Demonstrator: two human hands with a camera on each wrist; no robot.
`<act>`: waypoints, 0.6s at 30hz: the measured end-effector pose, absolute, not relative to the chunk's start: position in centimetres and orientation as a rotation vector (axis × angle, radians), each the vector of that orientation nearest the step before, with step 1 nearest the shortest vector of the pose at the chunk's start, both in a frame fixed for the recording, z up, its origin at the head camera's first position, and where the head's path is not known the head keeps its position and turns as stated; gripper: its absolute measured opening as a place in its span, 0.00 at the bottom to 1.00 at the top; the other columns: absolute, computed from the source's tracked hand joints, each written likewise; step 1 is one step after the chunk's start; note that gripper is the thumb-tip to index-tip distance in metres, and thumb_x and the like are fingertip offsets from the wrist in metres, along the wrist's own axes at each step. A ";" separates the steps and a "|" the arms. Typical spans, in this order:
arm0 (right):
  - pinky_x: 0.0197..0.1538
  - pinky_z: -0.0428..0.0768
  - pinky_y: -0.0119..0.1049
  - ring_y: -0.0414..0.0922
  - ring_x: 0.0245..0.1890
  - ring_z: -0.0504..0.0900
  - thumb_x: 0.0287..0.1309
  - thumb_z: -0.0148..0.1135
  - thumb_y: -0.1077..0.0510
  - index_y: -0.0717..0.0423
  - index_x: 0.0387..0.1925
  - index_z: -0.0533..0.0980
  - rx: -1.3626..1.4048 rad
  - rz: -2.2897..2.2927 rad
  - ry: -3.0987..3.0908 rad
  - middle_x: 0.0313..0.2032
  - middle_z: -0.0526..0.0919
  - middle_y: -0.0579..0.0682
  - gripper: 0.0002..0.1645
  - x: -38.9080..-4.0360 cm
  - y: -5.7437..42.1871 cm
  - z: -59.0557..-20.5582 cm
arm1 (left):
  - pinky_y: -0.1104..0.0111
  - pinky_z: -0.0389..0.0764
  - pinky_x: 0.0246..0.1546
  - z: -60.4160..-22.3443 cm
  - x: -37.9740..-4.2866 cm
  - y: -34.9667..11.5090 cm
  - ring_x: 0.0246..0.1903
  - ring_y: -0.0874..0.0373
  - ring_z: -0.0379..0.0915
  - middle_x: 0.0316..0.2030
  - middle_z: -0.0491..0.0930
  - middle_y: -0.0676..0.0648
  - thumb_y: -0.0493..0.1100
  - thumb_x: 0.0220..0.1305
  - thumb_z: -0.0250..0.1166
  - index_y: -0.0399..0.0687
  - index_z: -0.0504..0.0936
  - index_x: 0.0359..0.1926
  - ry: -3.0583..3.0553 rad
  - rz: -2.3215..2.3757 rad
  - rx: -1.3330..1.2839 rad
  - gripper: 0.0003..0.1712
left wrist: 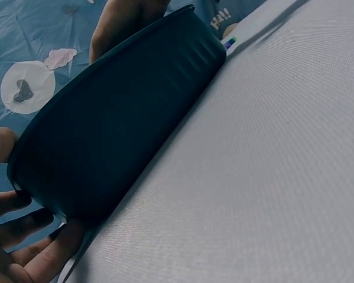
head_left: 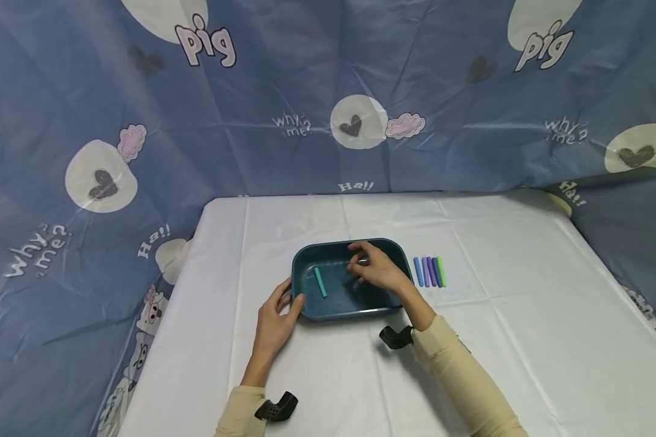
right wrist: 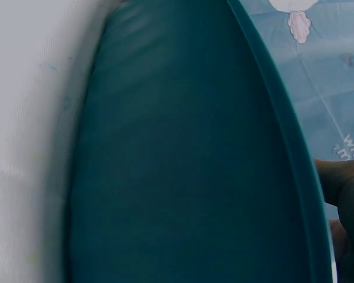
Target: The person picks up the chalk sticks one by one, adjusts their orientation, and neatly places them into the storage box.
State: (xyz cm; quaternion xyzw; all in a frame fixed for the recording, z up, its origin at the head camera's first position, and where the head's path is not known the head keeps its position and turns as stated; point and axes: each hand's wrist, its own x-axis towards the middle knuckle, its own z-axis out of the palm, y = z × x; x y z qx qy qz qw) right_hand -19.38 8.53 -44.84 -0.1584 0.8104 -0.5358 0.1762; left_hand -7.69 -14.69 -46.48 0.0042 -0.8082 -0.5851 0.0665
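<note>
A dark teal rectangular tray (head_left: pixel 336 314) stands on the white cloth. My left hand (head_left: pixel 275 321) holds its left end, thumb at the front rim and fingers against the outer wall; the left wrist view shows those fingers (left wrist: pixel 50 253) round the lower corner. Inside, toward the left, lies a slim green-teal stick (head_left: pixel 320 282). Over the right half of the tray, my right hand (head_left: pixel 377 267) reaches in with bent, spread fingers and no visible object between them. In the right wrist view, part of that hand (right wrist: pixel 351 206) shows beyond the rim.
Right of the tray, several slim sticks in blue, purple, dark blue and green (head_left: pixel 441 271) lie side by side. The white cloth (head_left: pixel 317 376) covers the table. A blue printed curtain (head_left: pixel 306 158) hangs behind it and along both sides.
</note>
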 end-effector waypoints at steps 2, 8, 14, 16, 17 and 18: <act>0.38 0.85 0.46 0.57 0.42 0.83 0.62 0.55 0.66 0.63 0.63 0.62 -0.445 -1.505 2.306 0.43 0.77 0.61 0.28 -19.4 8.7 -44.7 | 0.55 0.75 0.57 -46.4 -7.7 -14.7 0.56 0.42 0.74 0.61 0.71 0.35 0.42 0.63 0.63 0.37 0.68 0.64 -2.435 -1.764 0.012 0.30; 0.43 0.82 0.55 0.64 0.46 0.80 0.62 0.53 0.67 0.67 0.64 0.60 -0.434 -1.504 2.287 0.47 0.74 0.67 0.29 -18.8 9.1 -43.2 | 0.55 0.74 0.58 -47.4 -8.2 -14.9 0.56 0.43 0.75 0.61 0.71 0.36 0.43 0.63 0.64 0.40 0.69 0.64 -2.424 -1.769 0.019 0.30; 0.44 0.81 0.57 0.66 0.45 0.79 0.62 0.53 0.68 0.71 0.63 0.60 -0.435 -1.487 2.309 0.46 0.74 0.70 0.29 -17.7 9.9 -40.6 | 0.59 0.76 0.57 -49.8 -8.9 -15.3 0.55 0.49 0.76 0.61 0.72 0.42 0.49 0.61 0.65 0.50 0.70 0.64 -2.405 -1.767 0.053 0.30; 0.44 0.81 0.57 0.67 0.45 0.79 0.62 0.53 0.68 0.71 0.63 0.60 -0.437 -1.489 2.316 0.46 0.74 0.70 0.29 -17.8 10.1 -40.7 | 0.60 0.76 0.56 -50.0 -8.9 -15.3 0.55 0.50 0.76 0.61 0.73 0.44 0.51 0.61 0.65 0.52 0.71 0.64 -2.407 -1.756 0.054 0.30; 0.44 0.81 0.58 0.67 0.45 0.79 0.62 0.53 0.68 0.71 0.63 0.60 -0.434 -1.499 2.308 0.46 0.74 0.70 0.29 -17.9 10.2 -40.9 | 0.60 0.76 0.56 -50.0 -8.9 -15.3 0.55 0.50 0.76 0.61 0.73 0.44 0.51 0.61 0.65 0.52 0.71 0.64 -2.412 -1.747 0.052 0.30; 0.43 0.81 0.58 0.67 0.45 0.79 0.62 0.53 0.68 0.71 0.63 0.60 -0.435 -1.506 2.304 0.45 0.74 0.69 0.29 -18.2 10.4 -41.3 | 0.60 0.76 0.57 -50.1 -8.9 -15.3 0.55 0.50 0.77 0.61 0.73 0.44 0.52 0.61 0.65 0.52 0.71 0.64 -2.412 -1.743 0.050 0.31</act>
